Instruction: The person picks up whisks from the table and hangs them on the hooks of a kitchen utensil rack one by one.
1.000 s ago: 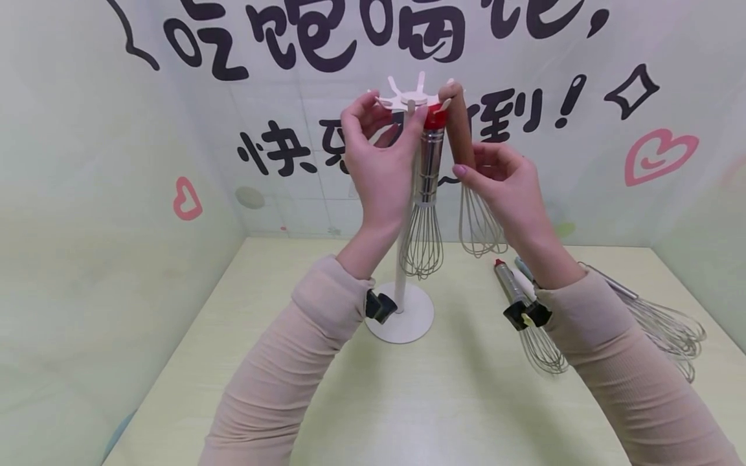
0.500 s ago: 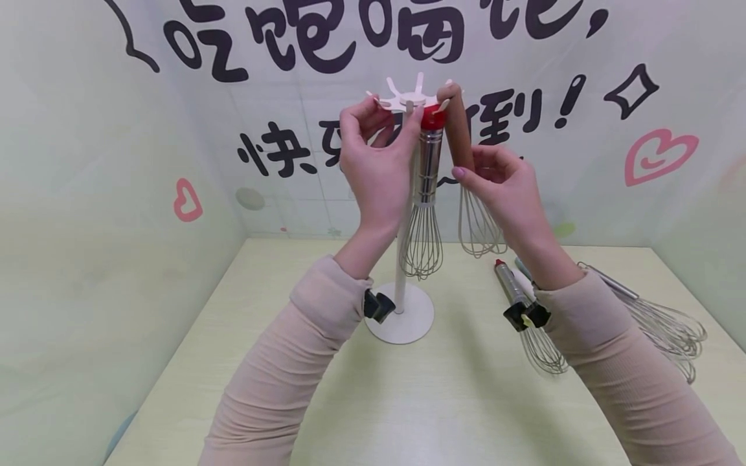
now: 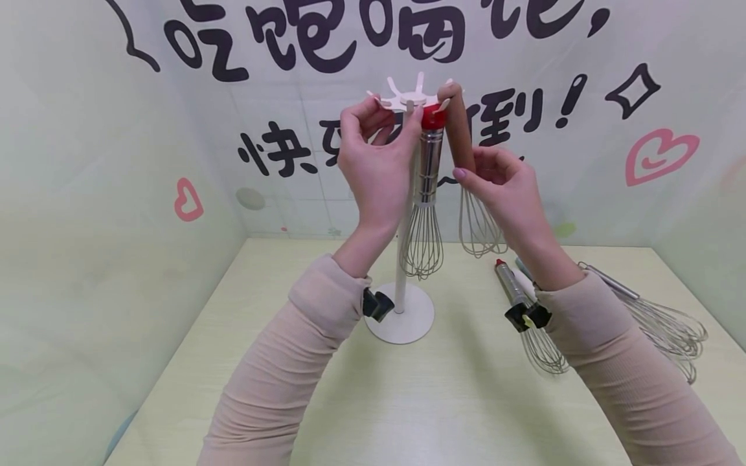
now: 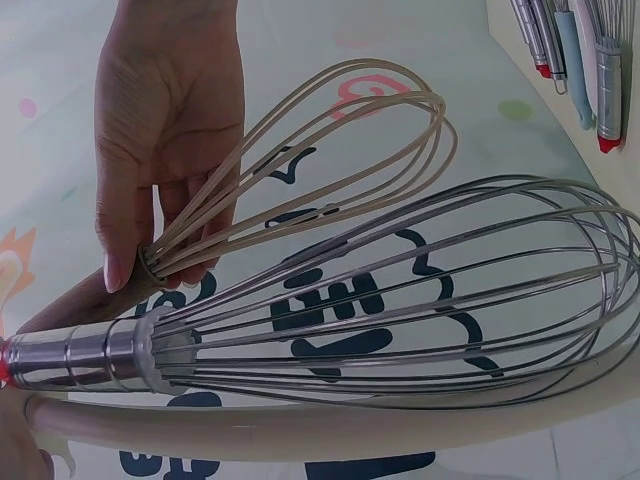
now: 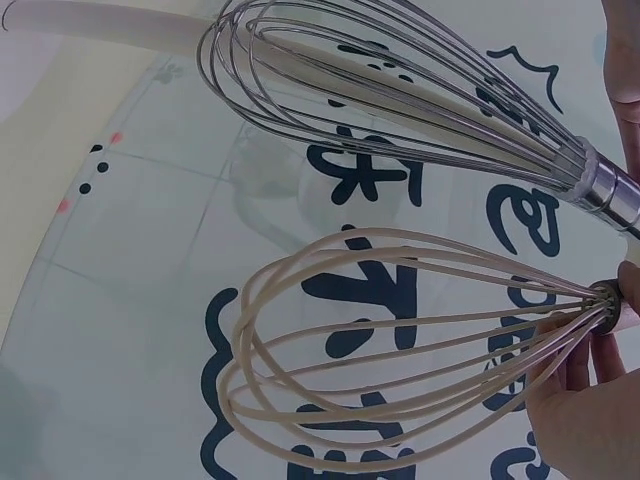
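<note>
Head view, wooden whisk: wooden-handled whisk (image 3: 460,133) near vertical, handle top up at the rack's prongs, wire cage down; long axis leans, lower end toward the right hand's side. Can't tell if the top is hooked on.
Wrist views, whisk axis: cage points up and right in left wrist; points left in right wrist, roughly alongside the steel cage.
Hung whisk: 1 red-capped steel whisk (image 3: 430,165) just beside it, on the rack's near side, cage down, axis close to plumb.
Rack: white rack (image 3: 412,99), upright post, round base (image 3: 402,333) on the table (image 3: 233,375).
Gaps: narrow between the 2 handles, wider between the 2 cages; both cages sit above table height.
Edges: table's rear edge runs along the lettered back wall (image 3: 326,207), behind the post.
Right hand: right hand (image 3: 506,178) raised, thumb and fingers pinching the lower handle, by the cage collar.
Left hand: left hand (image 3: 381,165) raised, fingers bent, thumb and forefinger gripping the rack's prongs next to the red cap.
Forearms: 2, both angled up and inward, sleeves turned back.
Table, right side: silver whisk with red tip (image 3: 513,283) lying, more whisks (image 3: 670,327) beyond, partly behind the right forearm.
</note>
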Tool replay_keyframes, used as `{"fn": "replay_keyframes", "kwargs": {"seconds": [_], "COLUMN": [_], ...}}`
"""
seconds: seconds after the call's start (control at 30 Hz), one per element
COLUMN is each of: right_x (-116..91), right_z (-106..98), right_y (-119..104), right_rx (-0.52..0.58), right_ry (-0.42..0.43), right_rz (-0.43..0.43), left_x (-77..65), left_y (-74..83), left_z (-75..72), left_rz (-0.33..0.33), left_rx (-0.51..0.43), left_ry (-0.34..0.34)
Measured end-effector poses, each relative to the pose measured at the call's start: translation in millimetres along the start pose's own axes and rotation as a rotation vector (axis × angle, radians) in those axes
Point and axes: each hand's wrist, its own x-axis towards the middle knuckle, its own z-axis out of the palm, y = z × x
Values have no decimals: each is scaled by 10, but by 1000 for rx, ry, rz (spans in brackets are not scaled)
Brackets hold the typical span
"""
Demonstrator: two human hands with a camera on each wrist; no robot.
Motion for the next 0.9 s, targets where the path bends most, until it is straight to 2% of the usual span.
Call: {"fn": "replay_keyframes", "kwargs": {"seconds": [0.27, 0.4, 0.7, 0.9], "right_x": [1, -3, 19, 40], "right_z": [-12, -20, -136, -250], "right_y": [18, 16, 106, 210], "right_rx": [61, 41, 157, 136], "right_ry": [-38, -40, 18, 48], "right_rz": [-25, -25, -18, 18], "left_x": [32, 54, 111, 156], "left_y": [8, 8, -40, -57], "left_z": [-28, -50, -121, -161], "left_rz": [-5, -22, 0, -10], "left_rx": [8, -9, -3, -10], "left_ry": [22, 33, 34, 20]}}
